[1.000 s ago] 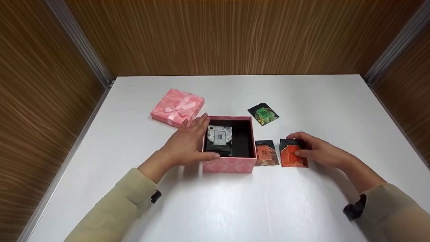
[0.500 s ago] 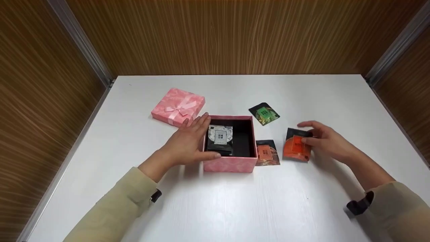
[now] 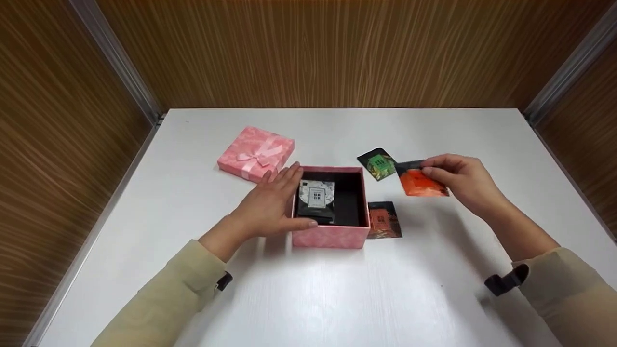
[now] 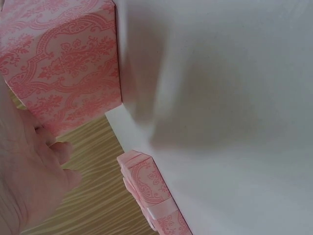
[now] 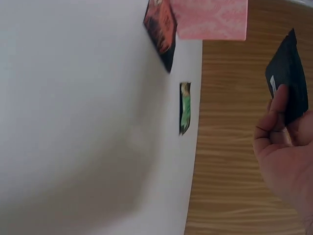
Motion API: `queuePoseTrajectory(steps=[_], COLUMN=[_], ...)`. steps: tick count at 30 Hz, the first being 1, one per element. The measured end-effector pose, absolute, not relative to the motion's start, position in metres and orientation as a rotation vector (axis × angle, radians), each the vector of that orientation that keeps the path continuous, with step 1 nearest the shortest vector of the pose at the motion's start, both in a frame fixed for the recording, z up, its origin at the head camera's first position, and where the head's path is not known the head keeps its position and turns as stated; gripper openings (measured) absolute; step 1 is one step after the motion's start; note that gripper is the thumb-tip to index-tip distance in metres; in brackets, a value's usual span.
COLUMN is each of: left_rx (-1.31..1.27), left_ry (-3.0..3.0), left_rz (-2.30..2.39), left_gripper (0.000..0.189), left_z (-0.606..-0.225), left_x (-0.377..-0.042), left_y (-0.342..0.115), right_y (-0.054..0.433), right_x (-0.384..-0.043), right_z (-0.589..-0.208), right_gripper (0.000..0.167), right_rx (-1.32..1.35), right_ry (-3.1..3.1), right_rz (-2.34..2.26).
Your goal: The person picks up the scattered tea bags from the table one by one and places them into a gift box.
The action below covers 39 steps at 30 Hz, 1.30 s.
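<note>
In the head view, my right hand (image 3: 465,180) pinches an orange-and-black sachet (image 3: 422,185) between thumb and fingers, raised above the table. The right wrist view shows the dark back of this sachet (image 5: 288,73). My left hand (image 3: 267,205) lies along the left side of a lidless pink box (image 3: 330,237), fingers extended on its left rim and thumb across the front corner. Inside the box, a white-and-black sachet (image 3: 316,195) rests on the left half of the dark interior. Against the box's right side lies another orange-brown sachet (image 3: 384,219), flat on the table.
Behind and left of the box sits its pink lid (image 3: 255,153) with a ribbon bow, near the left fingertips. A green-and-black sachet (image 3: 378,164) lies behind the box to the right. Wood-grain panels (image 3: 308,53) enclose the white table (image 3: 337,294) at the back and sides.
My right hand has picked the orange-and-black sachet up off the table and carried it away from me, tilting it. The left hand and the box have stayed in place.
</note>
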<state>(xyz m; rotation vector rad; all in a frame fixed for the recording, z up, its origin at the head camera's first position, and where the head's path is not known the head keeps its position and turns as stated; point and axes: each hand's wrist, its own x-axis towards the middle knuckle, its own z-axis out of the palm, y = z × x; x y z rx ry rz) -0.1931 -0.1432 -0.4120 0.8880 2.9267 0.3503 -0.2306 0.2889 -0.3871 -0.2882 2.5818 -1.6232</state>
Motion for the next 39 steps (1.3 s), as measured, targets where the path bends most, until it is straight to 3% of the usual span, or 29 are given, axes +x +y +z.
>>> queuePoseTrajectory(steps=[14,23,39], left_rx=[0.879,0.875,0.872], left_ry=[2.926,2.921,2.913], left_rz=[0.369,0.392,0.382], left_gripper=[0.125,0.125,0.125], left_z=[-0.412,-0.411,-0.412], left_x=[-0.192,-0.193,-0.194], left_y=[-0.144,-0.144,-0.143], right_y=[0.231,0.194,0.144], right_x=[-0.224,-0.226,-0.222], right_z=[-0.366,-0.366,-0.379], right_gripper=[0.061,0.042,0.043], right_rx=[-0.498,-0.553,-0.788], right_ry=[2.408,2.529,2.699], right_rz=[-1.601,-1.520,-1.154])
